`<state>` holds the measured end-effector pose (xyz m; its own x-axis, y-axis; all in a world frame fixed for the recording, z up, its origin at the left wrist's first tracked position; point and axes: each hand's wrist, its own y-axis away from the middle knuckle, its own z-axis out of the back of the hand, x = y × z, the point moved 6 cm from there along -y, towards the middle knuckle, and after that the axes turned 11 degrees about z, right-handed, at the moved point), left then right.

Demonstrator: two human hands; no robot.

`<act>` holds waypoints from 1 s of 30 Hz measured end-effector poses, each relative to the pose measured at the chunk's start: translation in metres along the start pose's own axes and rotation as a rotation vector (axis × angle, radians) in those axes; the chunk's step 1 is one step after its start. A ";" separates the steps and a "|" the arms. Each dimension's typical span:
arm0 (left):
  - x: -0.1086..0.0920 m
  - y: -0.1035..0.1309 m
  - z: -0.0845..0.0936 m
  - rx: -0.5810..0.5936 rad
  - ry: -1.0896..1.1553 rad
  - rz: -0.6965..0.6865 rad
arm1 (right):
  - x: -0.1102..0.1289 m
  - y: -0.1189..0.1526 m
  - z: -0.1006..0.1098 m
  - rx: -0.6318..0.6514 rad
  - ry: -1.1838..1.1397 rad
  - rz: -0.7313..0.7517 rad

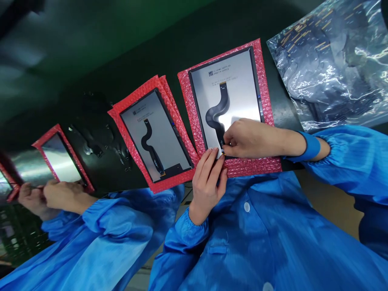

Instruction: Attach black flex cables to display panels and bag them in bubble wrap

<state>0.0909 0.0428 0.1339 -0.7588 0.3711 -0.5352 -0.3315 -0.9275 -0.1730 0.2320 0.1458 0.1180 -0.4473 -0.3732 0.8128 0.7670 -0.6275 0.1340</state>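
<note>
A display panel (242, 76) lies silver back up on a red bubble-wrap sheet (266, 97) in front of me. A black S-curved flex cable (223, 101) runs down its back. My right hand (247, 139), with a blue wrist strap (311, 146), has its fingers curled in a pinch at the cable's lower end; the fingertips are partly hidden. My left hand (209, 178) rests with fingers stretched out over the panel's lower edge, the tips beside the cable's end connector. Both hands almost meet there.
Left of my panel is a second panel (166, 141) with a similar cable on red bubble wrap. A clear bag (333, 64) of flex cables lies at right. Loose black cables (91, 145) lie farther left. A co-worker's hands (60, 196) hold work near another panel (62, 157).
</note>
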 end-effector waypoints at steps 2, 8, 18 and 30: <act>0.001 0.000 0.000 0.006 0.001 -0.004 | 0.000 -0.001 0.001 -0.003 0.003 0.007; 0.001 0.000 0.001 -0.003 -0.016 -0.020 | 0.002 -0.002 0.005 -0.035 -0.073 -0.021; 0.001 0.004 -0.003 -0.016 -0.107 -0.069 | 0.009 0.000 0.008 0.015 -0.163 0.007; 0.010 0.006 -0.012 0.045 -0.259 -0.140 | 0.001 0.001 0.001 0.100 -0.379 -0.057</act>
<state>0.0880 0.0408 0.1178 -0.8197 0.5003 -0.2788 -0.4635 -0.8654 -0.1903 0.2331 0.1452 0.1199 -0.3033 -0.0490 0.9516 0.7952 -0.5633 0.2245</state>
